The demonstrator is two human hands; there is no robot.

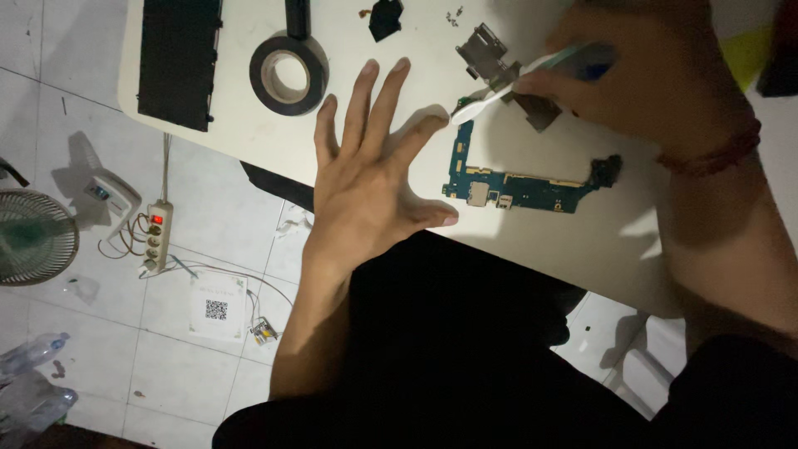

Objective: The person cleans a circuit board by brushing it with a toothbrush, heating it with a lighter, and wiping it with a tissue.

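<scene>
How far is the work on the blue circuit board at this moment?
Done: circuit board lies bare on the table, metal piece and screws set apart. In hand: right hand holds a toothbrush; left hand hovers open. Left: cannot tell.

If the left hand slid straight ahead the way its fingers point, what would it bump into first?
Probably the small black part near the table's far edge. The left hand points up and slightly right, passing between the tape roll and the metal piece; depth is unclear.

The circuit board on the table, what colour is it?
The circuit board is blue-green with small gold and silver parts, seen in the head view.
</scene>
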